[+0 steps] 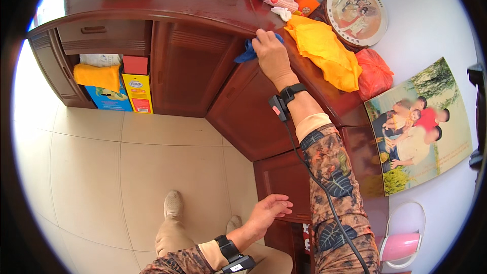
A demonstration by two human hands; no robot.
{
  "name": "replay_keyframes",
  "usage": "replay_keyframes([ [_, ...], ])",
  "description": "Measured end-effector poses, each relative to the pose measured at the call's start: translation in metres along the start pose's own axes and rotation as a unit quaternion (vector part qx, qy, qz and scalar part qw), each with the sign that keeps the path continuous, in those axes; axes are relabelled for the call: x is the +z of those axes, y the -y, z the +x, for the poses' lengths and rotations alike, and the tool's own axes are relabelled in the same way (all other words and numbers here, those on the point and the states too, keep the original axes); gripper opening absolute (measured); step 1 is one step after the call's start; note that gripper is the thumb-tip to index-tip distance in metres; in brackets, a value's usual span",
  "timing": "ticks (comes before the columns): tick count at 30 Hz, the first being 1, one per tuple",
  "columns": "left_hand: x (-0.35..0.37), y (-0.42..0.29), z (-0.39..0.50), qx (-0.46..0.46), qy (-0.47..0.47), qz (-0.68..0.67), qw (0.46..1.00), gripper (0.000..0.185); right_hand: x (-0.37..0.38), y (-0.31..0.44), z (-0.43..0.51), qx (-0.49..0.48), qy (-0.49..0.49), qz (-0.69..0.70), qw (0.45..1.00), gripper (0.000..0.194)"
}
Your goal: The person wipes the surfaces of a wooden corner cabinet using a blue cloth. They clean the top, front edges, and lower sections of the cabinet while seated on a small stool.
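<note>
My right hand (271,55) is stretched out over the front edge of the dark red wooden cabinet (182,5), near its inner corner. Its fingers are pressed on a blue cloth (248,54), which shows on both sides of them and hangs a little over the edge. My left hand (268,213) hovers lower down, in front of the cabinet doors, with its fingers slightly bent and nothing in it. Just right of my right hand, a yellow-orange cloth (327,53) lies crumpled on the cabinet top. A white crumpled tissue or cloth (282,13) lies above it.
Along the wall are red-wrapped paper cups (285,0), an orange box (307,3), a decorative plate (357,13) on a stand, a red plastic bag (373,74), a large photo print (422,129) and a pink container (401,246). Boxes (137,91) fill an open shelf. A cable runs along my right arm.
</note>
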State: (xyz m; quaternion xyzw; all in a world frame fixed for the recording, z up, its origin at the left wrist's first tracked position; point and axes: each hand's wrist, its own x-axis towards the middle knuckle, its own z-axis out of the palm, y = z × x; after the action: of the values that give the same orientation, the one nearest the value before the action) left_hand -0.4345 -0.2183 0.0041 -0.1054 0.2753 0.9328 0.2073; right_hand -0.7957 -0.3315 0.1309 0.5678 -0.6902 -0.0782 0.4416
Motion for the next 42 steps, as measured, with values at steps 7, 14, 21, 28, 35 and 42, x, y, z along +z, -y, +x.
replay_keyframes([
  [7,0.002,-0.001,-0.006,-0.015,0.007,0.005,1.0,0.029,-0.009,0.007,-0.063,-0.075,0.092,-0.021,0.993,0.015],
  [14,0.005,-0.001,-0.023,0.0,0.028,0.024,0.999,0.028,-0.099,-0.005,-0.154,-0.03,0.198,0.001,0.98,0.006],
  [21,0.002,-0.01,-0.034,0.016,0.025,0.026,0.999,0.027,-0.157,0.005,-0.245,0.088,0.274,-0.076,0.955,0.005],
  [28,0.002,-0.016,-0.035,0.027,0.035,0.018,0.999,0.028,-0.16,0.023,-0.263,0.266,0.12,-0.044,0.955,0.014],
  [35,-0.003,-0.019,-0.031,0.01,0.02,0.012,1.0,0.03,-0.086,0.065,-0.274,0.317,0.056,-0.064,0.945,0.025],
  [42,-0.022,-0.035,-0.047,0.048,-0.021,0.007,0.999,0.03,-0.026,0.118,-0.337,0.301,0.119,-0.024,0.946,0.011],
])
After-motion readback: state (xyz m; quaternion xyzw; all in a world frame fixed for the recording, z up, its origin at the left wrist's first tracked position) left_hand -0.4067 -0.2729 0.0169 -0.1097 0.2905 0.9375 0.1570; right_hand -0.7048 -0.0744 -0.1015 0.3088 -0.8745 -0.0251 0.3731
